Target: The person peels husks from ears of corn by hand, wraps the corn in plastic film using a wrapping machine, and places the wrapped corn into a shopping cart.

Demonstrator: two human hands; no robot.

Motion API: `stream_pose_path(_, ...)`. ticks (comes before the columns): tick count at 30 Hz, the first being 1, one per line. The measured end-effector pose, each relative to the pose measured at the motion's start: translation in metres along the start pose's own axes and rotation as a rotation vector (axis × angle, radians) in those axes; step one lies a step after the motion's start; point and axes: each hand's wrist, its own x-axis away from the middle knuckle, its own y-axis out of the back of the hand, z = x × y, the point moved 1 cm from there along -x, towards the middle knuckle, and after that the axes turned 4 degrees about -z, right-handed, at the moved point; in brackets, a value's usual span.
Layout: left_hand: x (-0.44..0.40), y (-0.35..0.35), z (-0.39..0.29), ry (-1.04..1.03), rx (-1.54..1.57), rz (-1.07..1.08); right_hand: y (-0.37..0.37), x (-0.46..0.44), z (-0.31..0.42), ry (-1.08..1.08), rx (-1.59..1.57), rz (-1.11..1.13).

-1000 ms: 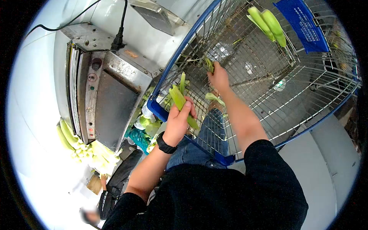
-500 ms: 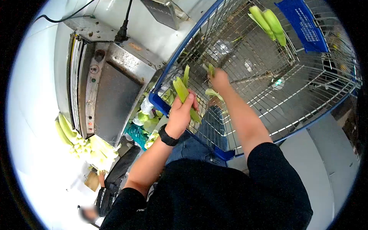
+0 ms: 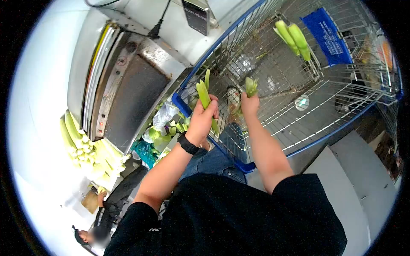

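Our right hand [image 3: 250, 103] grips a tuft [image 3: 251, 86], now fanned out past its fingers [image 3: 244, 97]; our left hand [image 3: 202, 123] still grips a stalk [image 3: 203, 94], leaving neither free.

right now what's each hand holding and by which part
Left hand: green stalk, gripped near its middle. Right hand: leafy green piece, exact grip point unclear.

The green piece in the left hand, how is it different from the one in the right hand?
The left-hand piece looks long and fairly smooth, poking out above and below the left hand; the right-hand piece shows mainly as a short, ragged tuft above the right hand. The left-hand piece is brighter green, while the right-hand piece looks paler and duller. Both are greenish and gripped in a bare hand.
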Motion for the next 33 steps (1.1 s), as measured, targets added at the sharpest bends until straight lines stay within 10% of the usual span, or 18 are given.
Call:
stream_pose_path(3, 0.027, 0.006, 0.002, -0.083, -0.148, -0.108, 0.026, 0.046, 0.140, -0.281, -0.234, 0.360)
stream_pose_path(11, 0.145, 0.099, 0.040, -0.638, -0.101, -0.342, -0.001, 0.234, 0.137, -0.080, -0.518, 0.927)
stream_pose_path(14, 0.204, 0.169, 0.036, -0.458, -0.294, -0.431, -0.044, 0.314, 0.162, 0.214, -0.435, 1.102)
stream_pose_path(19, 0.385, 0.257, 0.132, -0.497, -0.406, -0.853, -0.024, 0.506, 0.117, -0.134, -0.199, 1.574)
stream_pose_path(20, 0.443, 0.315, 0.180, -0.476, -0.036, -0.888, -0.036, 0.584, 0.106, -0.110, 0.053, 1.689)
stream_pose_path(22, 0.442, 0.295, 0.172, -0.347, -0.150, -1.032, -0.032, 0.572, 0.125, -0.167, 0.268, 1.754)
stream_pose_path(27, 0.488, 0.389, 0.412, 0.048, -0.099, -1.501, -0.068, 0.625, 0.035, 0.159, 0.739, 1.982)
stream_pose_path(33, 0.533, 0.417, 0.516, 0.466, 0.185, -1.363, -0.055, 0.519, -0.018, 0.343, 1.071, 1.790)
